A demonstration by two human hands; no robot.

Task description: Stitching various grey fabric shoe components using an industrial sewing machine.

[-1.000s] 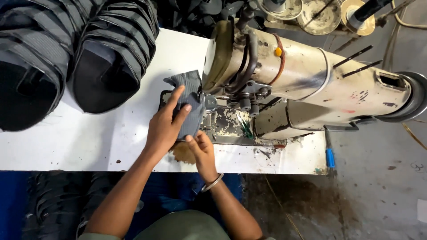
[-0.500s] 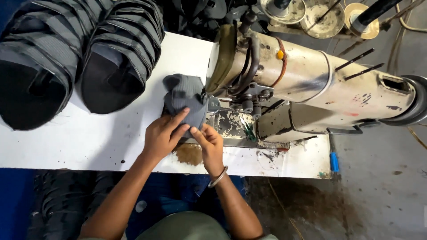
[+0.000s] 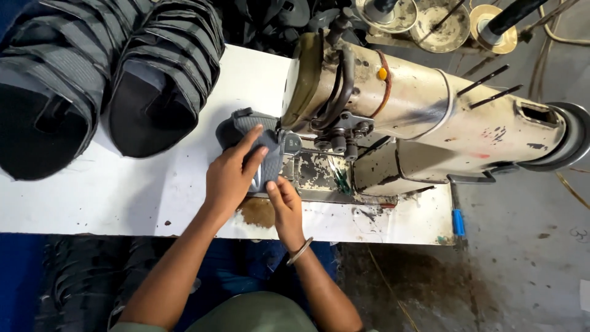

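A dark grey padded fabric piece (image 3: 247, 129) lies on the white table (image 3: 123, 190), pushed against the head of a worn cream sewing machine (image 3: 418, 117). My left hand (image 3: 230, 178) presses flat on the piece, fingers spread toward the needle area. My right hand (image 3: 284, 206), with a metal bangle on the wrist, pinches the piece's near edge just in front of the machine's scuffed metal bed (image 3: 316, 175).
Two tall stacks of dark strapped fabric pieces (image 3: 163, 80) (image 3: 46, 92) lie on the table's left part. Thread spools and cones (image 3: 442, 18) stand behind the machine. A blue-handled tool (image 3: 457, 222) hangs at the table's right edge. Stained concrete floor lies to the right.
The fabric piece has been turned and slid left under my hands. My left hand's fingers have stretched further over it, and my right hand stays at its near edge.
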